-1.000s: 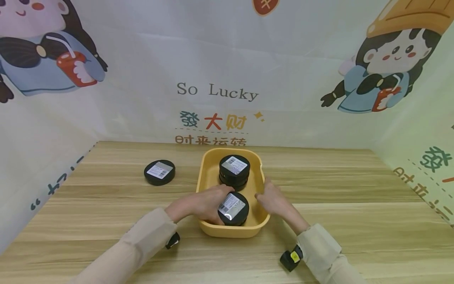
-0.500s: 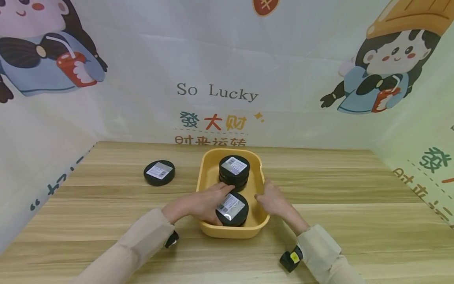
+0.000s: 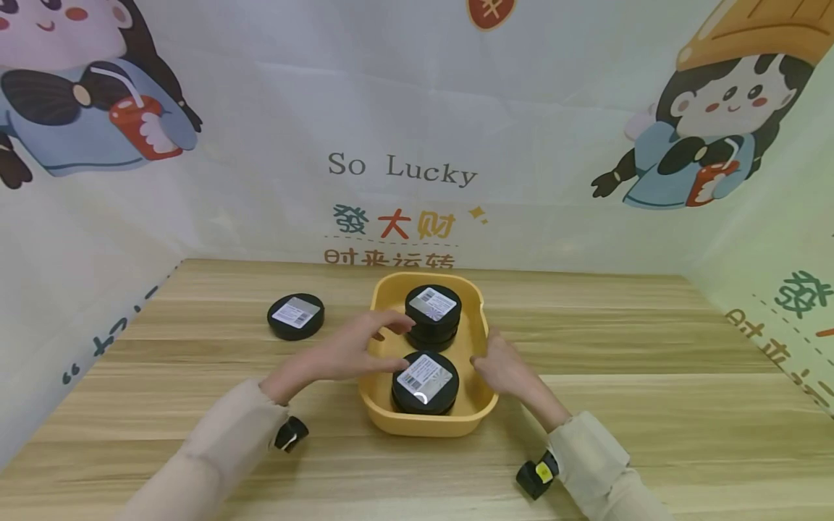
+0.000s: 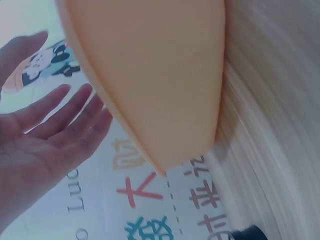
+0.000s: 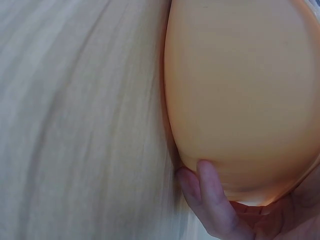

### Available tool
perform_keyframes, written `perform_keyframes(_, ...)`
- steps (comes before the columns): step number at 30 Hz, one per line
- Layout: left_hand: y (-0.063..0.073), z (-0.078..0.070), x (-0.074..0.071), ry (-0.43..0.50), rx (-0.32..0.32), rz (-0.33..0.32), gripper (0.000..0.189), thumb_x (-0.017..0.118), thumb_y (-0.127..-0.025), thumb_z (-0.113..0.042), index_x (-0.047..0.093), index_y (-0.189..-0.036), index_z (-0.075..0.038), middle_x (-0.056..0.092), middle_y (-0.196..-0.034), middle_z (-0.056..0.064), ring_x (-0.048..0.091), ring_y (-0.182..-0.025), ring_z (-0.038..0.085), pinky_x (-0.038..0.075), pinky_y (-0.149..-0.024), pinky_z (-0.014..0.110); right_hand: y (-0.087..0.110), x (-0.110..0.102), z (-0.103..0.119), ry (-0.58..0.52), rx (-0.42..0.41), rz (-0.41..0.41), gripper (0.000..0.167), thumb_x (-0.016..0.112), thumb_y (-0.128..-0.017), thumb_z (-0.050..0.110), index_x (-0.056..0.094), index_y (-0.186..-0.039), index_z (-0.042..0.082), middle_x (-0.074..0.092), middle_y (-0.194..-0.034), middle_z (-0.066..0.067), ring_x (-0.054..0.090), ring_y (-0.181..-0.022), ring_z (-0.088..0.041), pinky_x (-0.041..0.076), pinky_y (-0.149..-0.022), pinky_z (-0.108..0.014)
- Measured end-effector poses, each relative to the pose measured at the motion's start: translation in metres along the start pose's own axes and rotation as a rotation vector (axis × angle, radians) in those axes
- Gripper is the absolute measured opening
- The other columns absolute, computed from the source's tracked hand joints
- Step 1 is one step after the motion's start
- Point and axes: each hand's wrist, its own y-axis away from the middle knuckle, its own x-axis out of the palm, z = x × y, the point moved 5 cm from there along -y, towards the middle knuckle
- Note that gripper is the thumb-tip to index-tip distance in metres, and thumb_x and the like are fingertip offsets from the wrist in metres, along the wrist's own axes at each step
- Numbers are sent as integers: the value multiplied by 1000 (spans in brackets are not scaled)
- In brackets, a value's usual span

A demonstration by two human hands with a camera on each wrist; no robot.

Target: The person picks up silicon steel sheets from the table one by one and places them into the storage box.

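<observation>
A yellow plastic bin (image 3: 426,427) stands on the wooden table and contains two stacks of round black discs with silver-white barcode labels. The back stack (image 3: 433,312) and the front stack (image 3: 425,387) lie a little apart. My left hand (image 3: 348,349) hovers over the bin's left rim, fingers spread and holding nothing; its thumb tip is by the front stack, though contact is unclear. In the left wrist view that hand (image 4: 55,135) appears beside the bin wall (image 4: 155,75). My right hand (image 3: 510,370) grips the bin's right side, its fingers (image 5: 211,185) curled against the outer wall.
A single labelled black disc (image 3: 296,316) lies on the table (image 3: 606,325) left of the bin. Behind the table hangs a printed white cloth (image 3: 404,108), which also covers both sides. Each wrist wears a small black camera (image 3: 537,474).
My left hand has let go of the front stack and lifted up and to the left, fingers spreading. The front stack stays in the bin. My right hand keeps its grip.
</observation>
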Motion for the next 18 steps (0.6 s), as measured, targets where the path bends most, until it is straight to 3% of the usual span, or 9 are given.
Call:
perform_keyframes(10,19,27,-32,7,-98,-263,35,65,-78,-9,55,-110,2,61,-104,15,57,-96,26,49,-78,33,0,1,0,4,8,4,49,51,-80,7,32,-118,-18,52,-87,-24,51,-71,-27,45,-57,-32)
perform_keyframes(18,34,55,-48,-1,-177,-356,32,61,-80,-4,53,-110,6,59,-101,21,57,-93,31,49,-76,39,0,0,0,7,-4,-6,49,51,-80,6,32,-117,-18,52,-85,-24,51,-69,-26,45,-55,-31)
